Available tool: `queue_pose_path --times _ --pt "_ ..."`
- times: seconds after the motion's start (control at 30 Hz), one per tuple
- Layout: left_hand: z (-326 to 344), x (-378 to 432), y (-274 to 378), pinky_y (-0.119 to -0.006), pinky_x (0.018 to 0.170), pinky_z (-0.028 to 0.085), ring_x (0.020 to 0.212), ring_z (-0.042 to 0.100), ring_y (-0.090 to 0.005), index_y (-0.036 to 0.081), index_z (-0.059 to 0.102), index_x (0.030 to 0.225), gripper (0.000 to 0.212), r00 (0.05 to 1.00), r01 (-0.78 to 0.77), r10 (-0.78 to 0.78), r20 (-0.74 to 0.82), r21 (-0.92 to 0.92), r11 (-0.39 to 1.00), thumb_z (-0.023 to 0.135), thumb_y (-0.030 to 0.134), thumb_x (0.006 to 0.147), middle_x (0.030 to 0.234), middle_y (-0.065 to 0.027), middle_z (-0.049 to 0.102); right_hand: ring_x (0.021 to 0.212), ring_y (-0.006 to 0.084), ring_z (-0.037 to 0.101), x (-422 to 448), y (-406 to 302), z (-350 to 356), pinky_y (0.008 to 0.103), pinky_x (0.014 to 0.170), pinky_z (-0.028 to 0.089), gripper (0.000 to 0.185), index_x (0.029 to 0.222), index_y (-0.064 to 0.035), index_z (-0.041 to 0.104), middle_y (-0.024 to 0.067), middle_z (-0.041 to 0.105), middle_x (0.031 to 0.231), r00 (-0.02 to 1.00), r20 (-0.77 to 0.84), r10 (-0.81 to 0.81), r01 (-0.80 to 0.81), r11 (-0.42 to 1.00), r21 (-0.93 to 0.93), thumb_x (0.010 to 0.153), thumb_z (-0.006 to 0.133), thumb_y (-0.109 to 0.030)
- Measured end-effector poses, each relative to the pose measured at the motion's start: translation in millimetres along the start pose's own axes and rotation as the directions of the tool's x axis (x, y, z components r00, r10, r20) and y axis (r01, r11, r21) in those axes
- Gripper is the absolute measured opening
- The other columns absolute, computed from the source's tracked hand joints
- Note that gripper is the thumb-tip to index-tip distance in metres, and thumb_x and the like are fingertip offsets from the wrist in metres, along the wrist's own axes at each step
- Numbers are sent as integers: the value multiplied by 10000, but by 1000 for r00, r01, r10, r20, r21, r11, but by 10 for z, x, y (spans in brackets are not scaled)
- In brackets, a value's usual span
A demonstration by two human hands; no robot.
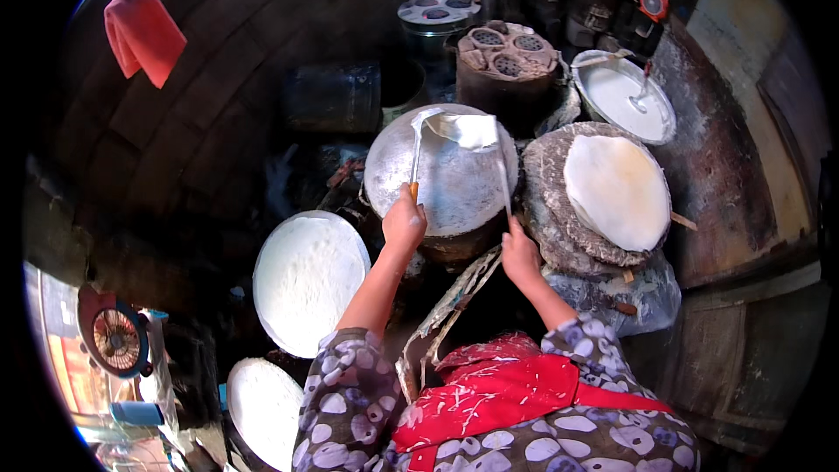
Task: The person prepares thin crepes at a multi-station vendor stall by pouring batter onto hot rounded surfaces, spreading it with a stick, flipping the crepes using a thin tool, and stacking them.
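My left hand (404, 219) grips the orange handle of a metal-shafted utensil (416, 151), whose curved far end meets a thin white sheet of dough or pancake (475, 132). A slim stick-like tool (503, 177) is in my right hand (521, 252), its far end at the sheet's right edge. The sheet looks folded or bunched near the far side of a round grey metal griddle (452, 200). Whether it touches the griddle I cannot tell. Right of the griddle, a pale round pancake (616, 190) lies on a thick round woven pad (547, 174).
A basin of white batter (606, 85) with a ladle (639, 103) stands at back right. Behind the griddle is a coal stove (508, 72) with perforated briquettes. Two white-topped round surfaces, one nearer (262, 413) and one farther (311, 282), are at left. A fan (117, 339) stands far left.
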State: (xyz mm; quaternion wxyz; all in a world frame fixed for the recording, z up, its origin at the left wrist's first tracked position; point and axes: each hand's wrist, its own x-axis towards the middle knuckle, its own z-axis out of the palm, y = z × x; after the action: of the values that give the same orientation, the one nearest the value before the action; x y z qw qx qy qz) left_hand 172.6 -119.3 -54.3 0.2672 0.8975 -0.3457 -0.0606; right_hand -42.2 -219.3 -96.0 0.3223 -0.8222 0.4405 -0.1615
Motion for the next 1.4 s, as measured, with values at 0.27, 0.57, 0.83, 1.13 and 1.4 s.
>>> queue_pose_path --times 0.27,0.57,0.83,1.13,1.4 --pt "-189 -109 96 -476 758 474 858 609 -417 39 397 1306 557 993 105 -107 41 50 993 594 203 811 912 -274 624 803 364 628 474 -486 35 465 722 480 435 1318 -16 398 193 652 870 975 220 -23 73 972 -222 903 409 -145" --pt "-282 -256 185 -466 788 469 912 590 -431 48 405 1302 555 980 196 -197 36 34 980 611 219 816 970 -271 618 827 377 636 609 -451 -93 487 713 482 472 1297 73 382 249 641 886 943 323 -73 152 962 -228 862 411 -107" --pt "-480 -448 185 -393 809 470 969 604 -384 35 424 1295 528 962 270 -265 70 -86 959 610 215 835 1040 -243 619 739 358 654 774 -189 -171 444 649 517 515 1299 129 350 229 649 813 924 351 -153 269 911 -311 827 423 -65" --pt "-644 -777 232 -395 748 472 829 628 -356 36 442 1280 509 922 386 -369 113 -226 894 608 213 832 900 -243 628 724 336 662 1040 -168 -512 421 627 522 475 1262 116 410 208 661 818 905 362 -222 355 864 -358 818 424 -53" --pt "-702 -1110 80 -331 844 441 937 584 -228 -6 442 1292 538 877 475 -464 123 -365 801 627 211 836 1037 -177 618 687 316 664 1134 -95 -698 420 597 524 457 1230 80 471 204 655 747 860 368 -353 467 835 -291 799 442 -67"
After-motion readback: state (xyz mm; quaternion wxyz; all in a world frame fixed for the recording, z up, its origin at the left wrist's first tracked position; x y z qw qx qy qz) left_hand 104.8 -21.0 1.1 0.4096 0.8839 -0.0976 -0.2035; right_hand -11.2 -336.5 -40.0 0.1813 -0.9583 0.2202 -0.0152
